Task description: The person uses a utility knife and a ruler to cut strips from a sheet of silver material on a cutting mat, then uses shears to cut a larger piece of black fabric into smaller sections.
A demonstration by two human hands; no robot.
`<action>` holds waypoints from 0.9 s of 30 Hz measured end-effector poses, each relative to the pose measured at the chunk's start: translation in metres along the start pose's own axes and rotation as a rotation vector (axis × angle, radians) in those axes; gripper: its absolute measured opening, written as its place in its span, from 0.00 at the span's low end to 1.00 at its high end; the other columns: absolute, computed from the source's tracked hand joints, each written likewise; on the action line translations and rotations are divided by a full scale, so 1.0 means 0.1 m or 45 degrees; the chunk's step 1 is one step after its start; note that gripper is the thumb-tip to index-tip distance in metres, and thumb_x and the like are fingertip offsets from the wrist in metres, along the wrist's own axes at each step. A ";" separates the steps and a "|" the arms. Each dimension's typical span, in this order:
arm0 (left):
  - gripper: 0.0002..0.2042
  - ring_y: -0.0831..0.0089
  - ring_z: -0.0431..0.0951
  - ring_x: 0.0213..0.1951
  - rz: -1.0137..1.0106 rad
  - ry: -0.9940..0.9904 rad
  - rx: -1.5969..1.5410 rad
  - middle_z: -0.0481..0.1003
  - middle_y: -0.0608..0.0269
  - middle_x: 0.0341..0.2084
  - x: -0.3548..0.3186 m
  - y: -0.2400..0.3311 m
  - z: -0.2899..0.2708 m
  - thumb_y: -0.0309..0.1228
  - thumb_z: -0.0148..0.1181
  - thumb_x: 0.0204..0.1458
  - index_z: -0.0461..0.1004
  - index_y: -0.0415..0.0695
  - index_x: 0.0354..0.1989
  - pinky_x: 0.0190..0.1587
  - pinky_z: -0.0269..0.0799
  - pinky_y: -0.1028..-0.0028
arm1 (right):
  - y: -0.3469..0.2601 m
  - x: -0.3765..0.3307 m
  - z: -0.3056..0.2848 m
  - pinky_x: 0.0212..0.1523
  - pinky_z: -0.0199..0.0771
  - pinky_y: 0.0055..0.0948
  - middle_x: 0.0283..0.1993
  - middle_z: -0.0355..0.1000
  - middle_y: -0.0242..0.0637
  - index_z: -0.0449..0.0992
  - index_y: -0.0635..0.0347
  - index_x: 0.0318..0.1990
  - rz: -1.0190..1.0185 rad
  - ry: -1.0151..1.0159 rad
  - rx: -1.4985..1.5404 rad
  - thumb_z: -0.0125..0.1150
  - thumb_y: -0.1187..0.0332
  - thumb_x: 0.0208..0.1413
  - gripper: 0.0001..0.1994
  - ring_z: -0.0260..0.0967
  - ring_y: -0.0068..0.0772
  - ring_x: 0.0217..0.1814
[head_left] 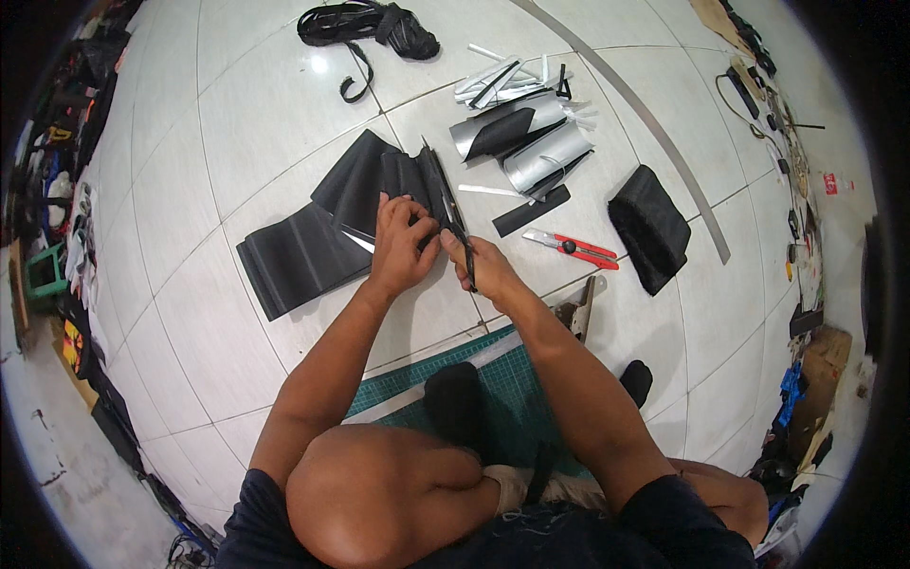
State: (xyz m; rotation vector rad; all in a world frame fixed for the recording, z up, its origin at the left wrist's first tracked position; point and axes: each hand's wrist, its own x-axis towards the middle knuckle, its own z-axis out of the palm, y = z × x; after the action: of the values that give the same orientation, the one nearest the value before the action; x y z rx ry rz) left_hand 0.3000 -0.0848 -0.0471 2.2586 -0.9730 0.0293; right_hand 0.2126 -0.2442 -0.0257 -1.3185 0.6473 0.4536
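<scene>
A long piece of black fabric (299, 258) lies folded over itself on the tiled floor in front of me. My left hand (404, 245) presses on its near right part, fingers bent and gripping the edge of the cloth. In my right hand (485, 269) I hold a pair of scissors (449, 194), fingers through the dark handles. The blades point away from me along the fabric's right edge. How far the blades are apart is hard to make out. A white strip shows beside my left wrist.
To the right lie a red utility knife (573, 248), a folded black cloth (649, 229) and silvery rolled sheets (548, 156). Black strapping (370, 28) is bundled at the far side. A long metal strip (654, 123) curves across the right. Under my legs is a green cutting mat (517, 379).
</scene>
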 end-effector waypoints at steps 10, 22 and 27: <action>0.17 0.45 0.63 0.60 0.044 0.044 0.014 0.67 0.51 0.49 0.05 0.06 -0.03 0.36 0.71 0.43 0.76 0.45 0.41 0.68 0.45 0.40 | 0.28 -0.47 -0.11 0.22 0.66 0.22 0.20 0.65 0.29 0.70 0.60 0.29 -0.191 0.057 0.099 0.61 0.45 0.60 0.24 0.62 0.20 0.19; 0.31 0.43 0.55 0.67 0.047 -0.060 0.212 0.64 0.48 0.60 0.06 0.08 -0.05 0.46 0.73 0.41 0.72 0.46 0.54 0.70 0.42 0.42 | 1.14 -1.23 -0.18 0.28 0.68 0.26 0.25 0.65 0.30 0.69 0.59 0.34 -0.048 -0.087 0.298 0.52 0.48 0.66 0.21 0.65 0.22 0.25; 0.27 0.43 0.55 0.67 0.046 -0.094 0.255 0.65 0.48 0.59 0.09 0.13 -0.03 0.42 0.73 0.40 0.74 0.46 0.49 0.70 0.42 0.43 | 1.18 -1.36 -0.13 0.32 0.69 0.27 0.27 0.65 0.30 0.69 0.59 0.34 -0.060 -0.234 0.364 0.48 0.49 0.68 0.21 0.65 0.24 0.27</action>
State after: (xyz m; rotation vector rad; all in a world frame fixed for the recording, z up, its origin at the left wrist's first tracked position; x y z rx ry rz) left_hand 0.2988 -0.0951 -0.0347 2.4388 -1.0918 0.0619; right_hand 0.0327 -0.2255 -0.0235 -1.0061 0.5060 0.4214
